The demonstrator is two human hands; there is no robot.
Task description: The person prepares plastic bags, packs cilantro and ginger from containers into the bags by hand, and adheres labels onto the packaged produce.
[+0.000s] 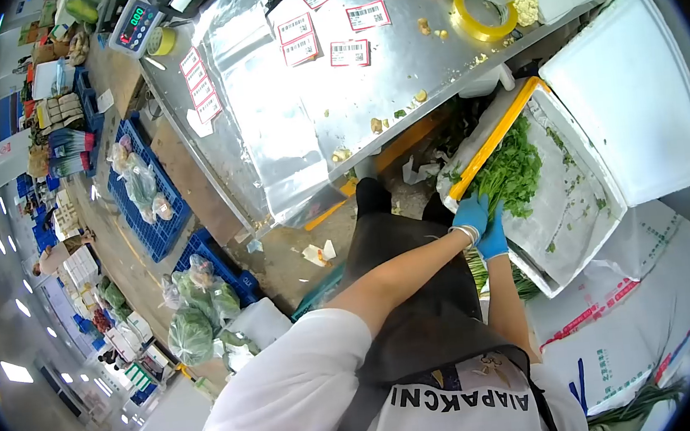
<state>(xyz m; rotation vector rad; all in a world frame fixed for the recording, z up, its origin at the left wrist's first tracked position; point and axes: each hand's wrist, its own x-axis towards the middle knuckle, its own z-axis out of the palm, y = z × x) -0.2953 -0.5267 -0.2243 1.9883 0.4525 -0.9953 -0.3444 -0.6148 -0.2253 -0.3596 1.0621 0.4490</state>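
Observation:
My left hand (pixel 470 217), in a blue glove, closes around the stem end of a bunch of leafy greens (pixel 515 167) that looks like coriander. Right beside it, my right hand (pixel 493 236), also gloved in blue, is closed on the same stems; its fingers are partly hidden. The leaves lie inside a white foam box (pixel 576 264) with yellow tape (pixel 494 140) along one edge. Loose leaf bits are scattered over the box's bare floor. Long thin green stalks (pixel 524 283) show below my hands, beside the box.
A metal table (pixel 382 87) holds barcode labels (pixel 367 15), clear plastic bags (pixel 268 106), a tape roll (pixel 482 19) and a scale (pixel 136 26). The white foam lid (pixel 633 96) leans by the box. Blue pallets (pixel 148 193) and bagged vegetables (pixel 197 321) stand on the floor at left.

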